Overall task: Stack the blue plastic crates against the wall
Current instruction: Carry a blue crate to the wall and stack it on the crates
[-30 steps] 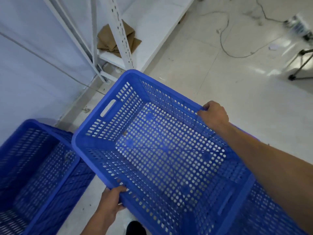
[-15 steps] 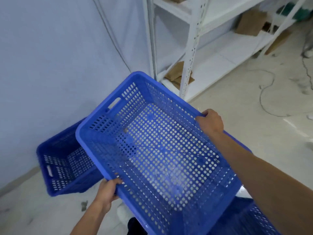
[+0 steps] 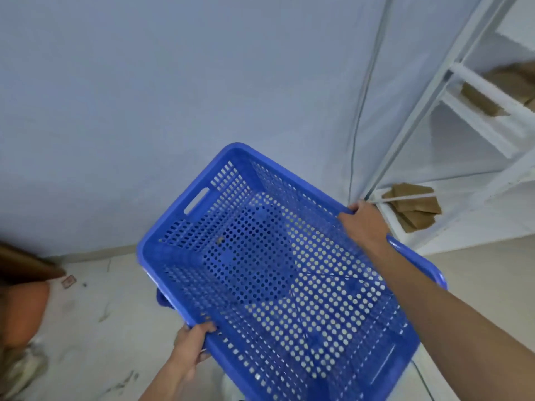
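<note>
Wall [image 3: 173, 96] fills my view, white shelving [image 3: 477, 125] at right. Crate [image 3: 275, 285] is held tilted above the floor [image 3: 86, 328], facing the wall. My right hand [image 3: 362, 224] is closed on its far rim, left hand [image 3: 191, 345] closed on its near rim.

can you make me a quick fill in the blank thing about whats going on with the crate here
1. The crate held in the air is coloured ____.
2. The right hand and the left hand each grip the crate by its ____.
3. Inside, the held crate is ____.
4. Brown cardboard lies on the white ____ at the right.

Missing words: blue; rim; empty; shelf
</note>
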Demonstrator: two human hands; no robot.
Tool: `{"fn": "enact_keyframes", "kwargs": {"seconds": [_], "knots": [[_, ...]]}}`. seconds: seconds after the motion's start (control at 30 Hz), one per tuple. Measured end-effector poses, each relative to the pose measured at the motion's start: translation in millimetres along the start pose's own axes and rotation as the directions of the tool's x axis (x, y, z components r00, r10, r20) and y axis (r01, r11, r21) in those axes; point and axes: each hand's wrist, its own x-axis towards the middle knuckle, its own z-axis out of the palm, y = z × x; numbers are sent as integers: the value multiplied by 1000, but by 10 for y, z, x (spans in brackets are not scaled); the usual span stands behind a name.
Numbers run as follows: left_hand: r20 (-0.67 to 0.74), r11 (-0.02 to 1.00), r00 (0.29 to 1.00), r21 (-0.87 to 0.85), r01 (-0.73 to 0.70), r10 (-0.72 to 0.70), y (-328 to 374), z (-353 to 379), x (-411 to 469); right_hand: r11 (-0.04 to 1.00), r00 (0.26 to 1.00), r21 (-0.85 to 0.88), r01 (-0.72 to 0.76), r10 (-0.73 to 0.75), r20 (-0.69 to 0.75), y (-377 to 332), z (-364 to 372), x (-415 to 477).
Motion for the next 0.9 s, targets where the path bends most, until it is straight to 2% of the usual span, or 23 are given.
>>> {"fn": "enact_keyframes", "kwargs": {"seconds": [0.2,0.43,0.8,0.9], "knots": [[-21,982,1000,-187,16,-20,-9,-382,363,976,976,-50,214,-211,57,-864,561,169],[-117,927,989,-373,42,-91,-35,-537,604,931,919,-59,360,-342,198,-1584,1059,351],[-293,822,940,-569,-25,-174,98,-348,726,845,775,8,535,-495,392,-2344,1853,805],[-321,778,921,-627,-32,-221,95,-233,763,798,702,25,602,-544,459,-2483,2027,882]]}}
